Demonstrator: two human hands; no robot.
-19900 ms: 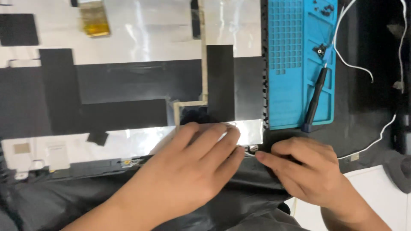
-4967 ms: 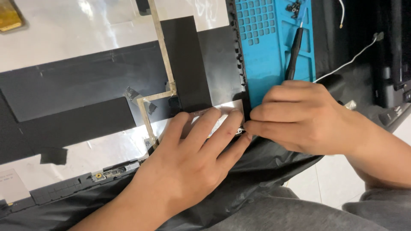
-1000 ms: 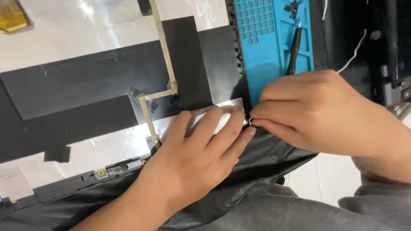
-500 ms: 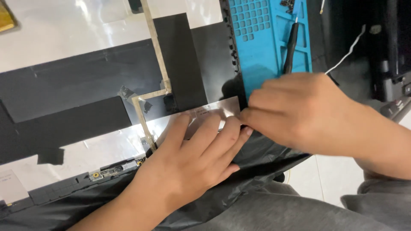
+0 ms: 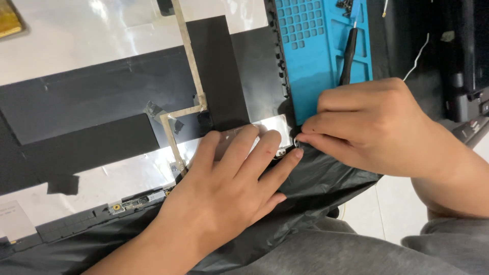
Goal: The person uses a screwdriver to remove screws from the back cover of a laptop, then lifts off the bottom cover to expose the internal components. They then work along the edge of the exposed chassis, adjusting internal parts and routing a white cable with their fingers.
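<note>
Since half a second ago the right hand [image 5: 372,125] has shifted a little rightward, fingertips pinched narrowly at the corner of the panel [image 5: 102,97] where the black plastic sheet [image 5: 326,178] begins; what they grip is too small to tell. Left hand [image 5: 229,183] lies flat, fingers spread on the silvery panel edge. Just beyond sits a blue mat [image 5: 316,51] with a black screwdriver [image 5: 349,56] on it.

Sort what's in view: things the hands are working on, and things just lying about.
In hand: left hand flat on the silver-and-black display back panel; right hand pinching the black plastic sheet.

Lying about: blue silicone repair mat, black screwdriver, thin white wire.
</note>
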